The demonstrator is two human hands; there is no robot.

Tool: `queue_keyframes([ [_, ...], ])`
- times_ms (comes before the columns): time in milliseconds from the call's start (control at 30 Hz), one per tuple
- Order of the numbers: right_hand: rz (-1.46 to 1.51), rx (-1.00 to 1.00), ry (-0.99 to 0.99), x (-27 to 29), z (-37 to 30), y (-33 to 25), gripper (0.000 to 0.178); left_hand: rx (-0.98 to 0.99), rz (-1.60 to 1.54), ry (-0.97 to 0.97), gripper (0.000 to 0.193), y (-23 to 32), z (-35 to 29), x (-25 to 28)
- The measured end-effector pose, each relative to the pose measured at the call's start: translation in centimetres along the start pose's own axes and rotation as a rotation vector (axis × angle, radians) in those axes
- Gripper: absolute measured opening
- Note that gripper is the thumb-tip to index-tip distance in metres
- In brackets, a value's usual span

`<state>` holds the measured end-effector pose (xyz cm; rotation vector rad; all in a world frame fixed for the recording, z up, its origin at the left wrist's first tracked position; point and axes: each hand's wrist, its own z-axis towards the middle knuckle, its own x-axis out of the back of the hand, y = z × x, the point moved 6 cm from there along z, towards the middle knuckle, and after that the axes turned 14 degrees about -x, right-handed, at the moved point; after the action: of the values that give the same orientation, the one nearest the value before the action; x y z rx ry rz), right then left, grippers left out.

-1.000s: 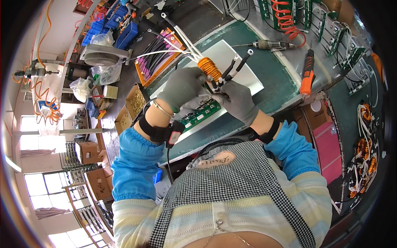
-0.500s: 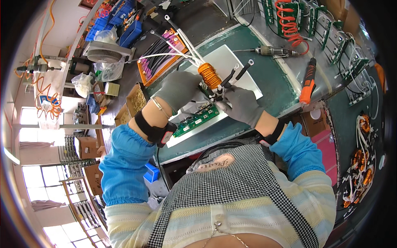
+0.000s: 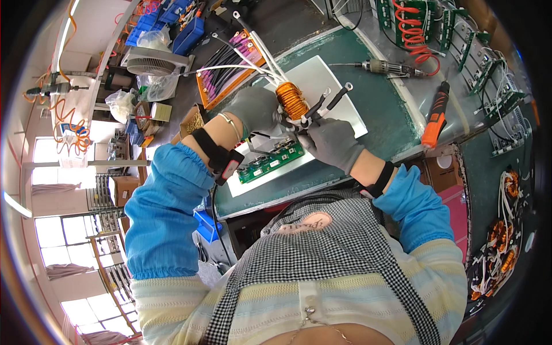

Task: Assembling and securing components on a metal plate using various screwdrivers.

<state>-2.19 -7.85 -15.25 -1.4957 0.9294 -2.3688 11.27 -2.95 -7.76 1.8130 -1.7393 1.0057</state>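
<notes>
A coil wound with orange copper wire [image 3: 292, 100] is held up between my two grey-gloved hands. My left hand [image 3: 259, 108] is closed at its left side, with the fingertips partly hidden. My right hand [image 3: 333, 145] pinches near the coil's lower end, where the black leads [image 3: 338, 98] with ring terminals come out. Long white leads [image 3: 261, 49], also ending in ring terminals, run up and left from the coil. Just below lies a green circuit board [image 3: 273, 164] with small parts, resting on a white sheet or panel [image 3: 352, 115].
On the green-topped bench [image 3: 382, 109], a pneumatic driver [image 3: 391, 69] hangs on a red coiled hose. An orange-black electric screwdriver [image 3: 436, 121] lies farther right. Bundled cables fill an orange tray [image 3: 230, 69] at the back left. More copper coils [image 3: 500, 233] sit at the right.
The view has shifted slightly. My right hand's fingers have curled in closer to the coil's lower end, and the coil is still held between both hands.
</notes>
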Motion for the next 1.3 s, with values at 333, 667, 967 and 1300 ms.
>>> queue_keyframes([
  [333,0.052,-0.051,-0.376,0.5,1.0,0.7,0.038,0.049,-0.120,-0.031,0.029,-0.1,1.5,-1.3],
  [667,0.062,0.716,-0.136,5.0,5.3,-2.4,0.062,-0.354,-0.123,0.312,0.021,-0.6,-2.6,-1.7],
  [967,-0.035,0.949,-0.150,2.2,6.4,-3.1,0.040,-0.433,0.144,0.252,0.024,-0.4,-2.8,-1.8],
  [1300,0.034,0.848,-0.096,2.5,5.4,-3.5,0.018,-0.312,0.089,0.068,0.018,0.5,-0.4,-0.5],
])
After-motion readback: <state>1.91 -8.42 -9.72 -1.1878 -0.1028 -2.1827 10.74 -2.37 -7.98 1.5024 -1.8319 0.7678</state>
